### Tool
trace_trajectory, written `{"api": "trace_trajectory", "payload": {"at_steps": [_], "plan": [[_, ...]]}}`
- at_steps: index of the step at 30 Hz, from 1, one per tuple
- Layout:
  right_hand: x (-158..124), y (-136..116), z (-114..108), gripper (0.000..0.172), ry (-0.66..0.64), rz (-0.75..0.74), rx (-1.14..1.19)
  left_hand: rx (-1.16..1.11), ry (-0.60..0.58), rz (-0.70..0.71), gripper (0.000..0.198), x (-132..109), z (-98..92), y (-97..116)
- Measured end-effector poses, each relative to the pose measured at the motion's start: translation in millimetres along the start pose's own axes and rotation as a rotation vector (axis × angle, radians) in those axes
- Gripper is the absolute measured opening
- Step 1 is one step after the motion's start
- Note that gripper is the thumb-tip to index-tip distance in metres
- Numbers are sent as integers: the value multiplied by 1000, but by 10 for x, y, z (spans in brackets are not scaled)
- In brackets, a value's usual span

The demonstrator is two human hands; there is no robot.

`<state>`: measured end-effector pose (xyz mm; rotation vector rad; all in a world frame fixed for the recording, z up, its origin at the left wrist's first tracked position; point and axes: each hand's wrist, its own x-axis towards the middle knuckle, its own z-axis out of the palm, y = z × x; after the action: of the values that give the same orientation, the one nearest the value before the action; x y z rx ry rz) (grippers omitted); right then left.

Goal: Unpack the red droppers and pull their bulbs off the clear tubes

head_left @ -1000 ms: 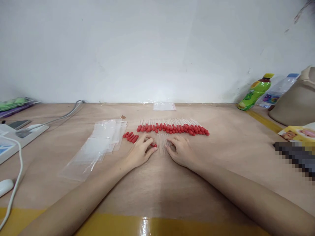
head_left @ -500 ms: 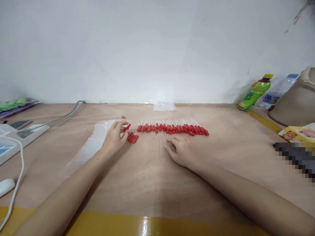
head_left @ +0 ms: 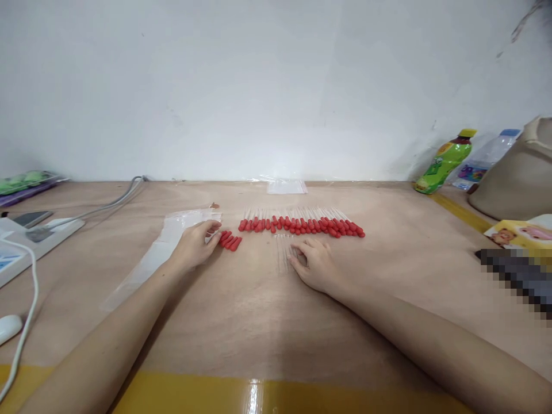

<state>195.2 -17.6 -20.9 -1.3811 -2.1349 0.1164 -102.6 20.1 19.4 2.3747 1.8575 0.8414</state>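
My left hand [head_left: 195, 244] is at the left of a small cluster of red club-shaped pieces [head_left: 230, 240]. Its fingers are apart with nothing seen between them, and the thumb is close to the nearest pieces. To the right lies a long row of similar red pieces [head_left: 297, 224], thin pale sticks [head_left: 280, 211] pointing out behind them toward the wall. In front of that row are several thin clear sticks [head_left: 282, 253] lying side by side. Beside these rests my right hand [head_left: 317, 265], loosely curled, with a gap between thumb and forefinger.
A clear plastic bag [head_left: 159, 247] lies under and behind my left hand. At the left are a power strip [head_left: 56, 236], a white cable [head_left: 32, 316] and a mouse [head_left: 9, 329]. A green bottle [head_left: 446, 164], a clear bottle [head_left: 487, 161] and a beige bag [head_left: 509, 178] occupy the right.
My left hand has let go of a red piece at the small cluster and drawn slightly left and down. My right hand has stayed beside the clear sticks.
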Motion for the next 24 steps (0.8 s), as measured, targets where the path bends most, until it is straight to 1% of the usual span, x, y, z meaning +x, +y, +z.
{"api": "trace_trajectory", "payload": {"at_steps": [4, 7, 9, 13, 15, 18, 20, 24], "plan": [[-3, 1, -3, 32, 31, 14, 55, 55, 100, 26, 27, 1, -49, 53], [-2, 0, -9, 34, 39, 23, 86, 85, 130, 58, 23, 55, -51, 136], [-1, 5, -10, 34, 45, 40, 107, 89, 107, 102, 20, 126, -30, 227], [4, 39, -2, 33, 75, 77, 155, 88, -14, 185, 21, 331, 78, 459], [8, 64, 8, 32, 103, 80, 185, 121, -39, 155, 23, 440, 157, 560], [14, 91, 18, 32, 129, 79, 217, 188, -58, 55, 27, 585, 271, 648], [16, 93, 16, 31, 131, 79, 219, 216, -77, -5, 29, 656, 330, 667], [14, 69, -8, 30, 119, 91, 199, 218, -90, -77, 26, 727, 397, 669]]}}
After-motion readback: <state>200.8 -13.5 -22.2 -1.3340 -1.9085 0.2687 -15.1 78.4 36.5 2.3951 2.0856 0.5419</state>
